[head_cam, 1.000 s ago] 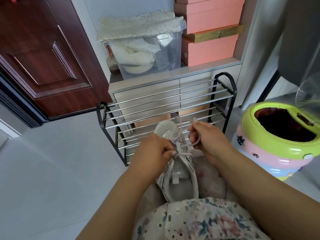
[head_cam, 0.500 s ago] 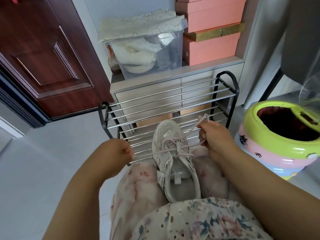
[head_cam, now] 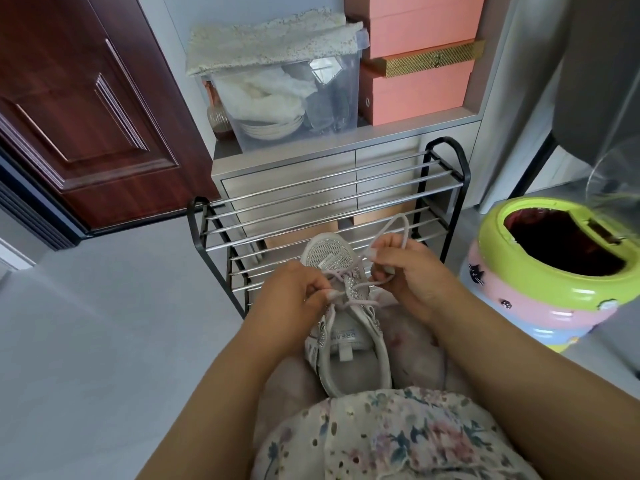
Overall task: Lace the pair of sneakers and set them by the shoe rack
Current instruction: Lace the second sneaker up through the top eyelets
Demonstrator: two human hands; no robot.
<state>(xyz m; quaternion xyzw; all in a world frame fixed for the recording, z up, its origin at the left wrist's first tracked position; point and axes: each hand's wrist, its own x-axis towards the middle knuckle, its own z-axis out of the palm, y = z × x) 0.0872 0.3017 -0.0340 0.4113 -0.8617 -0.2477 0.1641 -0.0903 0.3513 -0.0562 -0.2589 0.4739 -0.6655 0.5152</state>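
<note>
Sneaker (head_cam: 346, 327): on person's lap, toe twd shoe rack (head_cam: 329, 202). Left hand (head_cam: 294, 292) pinches lace (head_cam: 356, 301) at eyelets; right hand (head_cam: 408, 268) grips a lace loop. Risk: uneven pull, loop slips, shoe tips off lap (only one sneaker seen).

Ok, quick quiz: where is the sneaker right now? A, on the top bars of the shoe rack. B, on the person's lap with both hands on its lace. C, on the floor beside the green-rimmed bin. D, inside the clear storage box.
B: the sneaker lies on the lap, toe toward the shoe rack, while the left hand and right hand each pinch the lace.
</note>
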